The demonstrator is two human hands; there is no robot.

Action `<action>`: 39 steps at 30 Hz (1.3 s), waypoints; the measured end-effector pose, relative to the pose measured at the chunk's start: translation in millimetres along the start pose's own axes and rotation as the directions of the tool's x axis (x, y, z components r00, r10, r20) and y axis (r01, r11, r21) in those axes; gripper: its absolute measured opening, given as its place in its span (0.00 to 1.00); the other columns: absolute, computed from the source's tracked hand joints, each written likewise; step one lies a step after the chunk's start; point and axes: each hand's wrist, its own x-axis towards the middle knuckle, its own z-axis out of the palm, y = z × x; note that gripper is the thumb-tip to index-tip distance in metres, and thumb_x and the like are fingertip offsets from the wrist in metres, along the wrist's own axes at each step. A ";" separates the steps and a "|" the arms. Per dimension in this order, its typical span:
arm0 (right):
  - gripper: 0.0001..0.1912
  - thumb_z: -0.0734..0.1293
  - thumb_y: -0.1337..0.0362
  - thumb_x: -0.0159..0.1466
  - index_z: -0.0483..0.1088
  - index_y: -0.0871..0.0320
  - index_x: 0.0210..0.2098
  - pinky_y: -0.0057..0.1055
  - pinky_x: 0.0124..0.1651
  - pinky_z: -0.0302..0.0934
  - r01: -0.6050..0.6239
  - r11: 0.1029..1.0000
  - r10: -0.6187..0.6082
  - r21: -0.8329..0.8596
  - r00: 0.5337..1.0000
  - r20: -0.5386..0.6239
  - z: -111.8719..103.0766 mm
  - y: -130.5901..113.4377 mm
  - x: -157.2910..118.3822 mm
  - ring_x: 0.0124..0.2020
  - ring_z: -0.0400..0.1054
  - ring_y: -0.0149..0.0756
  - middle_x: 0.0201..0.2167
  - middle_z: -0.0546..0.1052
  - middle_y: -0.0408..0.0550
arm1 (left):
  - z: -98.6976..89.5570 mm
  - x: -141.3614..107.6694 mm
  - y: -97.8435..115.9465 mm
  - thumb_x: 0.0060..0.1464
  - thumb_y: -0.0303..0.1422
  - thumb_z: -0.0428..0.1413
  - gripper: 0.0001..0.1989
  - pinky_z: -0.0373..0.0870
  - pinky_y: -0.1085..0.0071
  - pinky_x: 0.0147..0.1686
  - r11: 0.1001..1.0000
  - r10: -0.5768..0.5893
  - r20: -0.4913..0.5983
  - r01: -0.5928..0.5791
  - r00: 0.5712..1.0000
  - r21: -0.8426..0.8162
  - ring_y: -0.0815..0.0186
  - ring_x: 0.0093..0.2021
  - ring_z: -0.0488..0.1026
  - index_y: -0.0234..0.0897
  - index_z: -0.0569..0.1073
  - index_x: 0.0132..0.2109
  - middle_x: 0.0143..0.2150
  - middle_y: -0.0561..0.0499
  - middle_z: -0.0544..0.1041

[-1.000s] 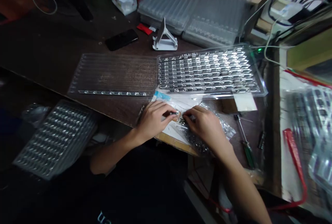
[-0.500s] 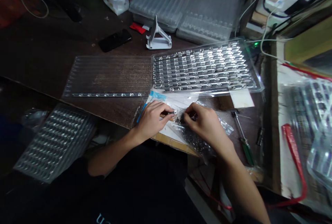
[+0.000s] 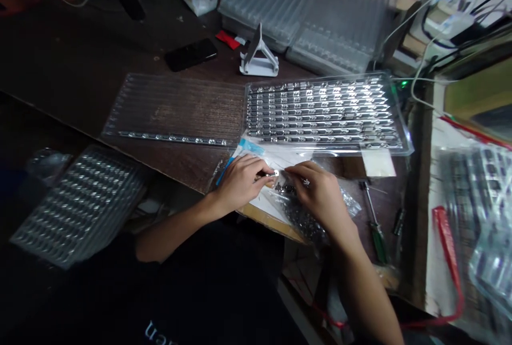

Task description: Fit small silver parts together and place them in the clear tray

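My left hand (image 3: 241, 179) pinches a small metal-shelled D-sub connector (image 3: 274, 173) between thumb and forefinger, its end pointing right. Just right of it, my right hand (image 3: 320, 187) has its fingertips closed close to the connector; what they hold is too small to make out. A bit of shiny metal (image 3: 306, 181) shows among its curled fingers. Below both hands lies a clear plastic bag (image 3: 302, 217) of small dark and shiny hardware. Beyond them, one clear tray (image 3: 405, 142) holds many connectors in rows. The left tray (image 3: 176, 94) has a single row along its near edge.
A screwdriver (image 3: 376, 227) lies to the right of the bag. Further back are a phone (image 3: 191, 55), a white stand (image 3: 259, 62) and stacked clear trays (image 3: 276, 3). More filled trays (image 3: 76, 206) are stacked low at left. Cables (image 3: 416, 78) run along the right.
My right hand has come up from the small hardware, and its fingertips now reach towards the connector. My left hand keeps its hold. The whole view has shifted slightly.
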 end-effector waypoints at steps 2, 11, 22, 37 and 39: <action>0.12 0.63 0.68 0.67 0.79 0.57 0.41 0.35 0.43 0.68 -0.026 0.999 0.026 -0.044 1.000 -0.008 3.6 -0.5 0.8 0.38 0.77 0.41 0.39 0.81 0.51 | -0.3 -0.6 0.0 0.58 0.30 0.63 0.03 0.68 0.63 0.42 1.000 0.020 -0.013 -0.020 1.000 -0.012 0.59 0.40 0.75 0.38 0.76 0.36 0.35 0.51 0.80; 0.13 0.60 0.70 0.70 0.75 0.57 0.46 0.33 0.44 0.69 0.213 0.977 -0.214 0.022 0.975 0.063 27.7 -15.6 5.3 0.40 0.74 0.39 0.40 0.79 0.51 | -29.6 -10.3 1.9 0.59 0.30 0.63 0.10 0.69 0.64 0.46 0.998 0.025 -0.185 -0.015 0.982 0.058 0.63 0.39 0.77 0.39 0.76 0.48 0.42 0.51 0.83; 0.16 0.61 0.71 0.70 0.72 0.57 0.54 0.36 0.43 0.68 0.291 0.941 -0.277 -0.173 0.956 0.101 27.1 -20.9 2.5 0.42 0.72 0.42 0.43 0.78 0.52 | -72.1 6.3 -40.0 0.65 0.31 0.55 0.06 0.67 0.62 0.52 0.956 0.065 -0.123 -0.026 0.990 0.291 0.62 0.46 0.77 0.40 0.77 0.42 0.43 0.50 0.82; 0.06 0.71 0.70 0.63 0.79 0.57 0.39 0.33 0.37 0.64 0.049 0.967 -0.004 -0.250 0.984 0.177 -32.0 8.2 -16.3 0.37 0.76 0.43 0.38 0.81 0.53 | -82.9 10.9 -42.5 0.58 0.27 0.54 0.08 0.62 0.55 0.54 0.855 -0.003 -0.086 0.047 0.996 0.517 0.54 0.52 0.74 0.42 0.74 0.43 0.51 0.48 0.79; 0.06 0.70 0.72 0.63 0.79 0.58 0.37 0.34 0.36 0.63 0.070 0.948 -0.010 -0.312 0.982 0.190 -32.3 5.0 -18.8 0.37 0.76 0.45 0.37 0.81 0.54 | -82.3 15.1 -36.8 0.57 0.25 0.53 0.11 0.62 0.55 0.54 0.850 0.018 -0.085 0.029 0.996 0.526 0.53 0.53 0.73 0.42 0.73 0.45 0.52 0.48 0.79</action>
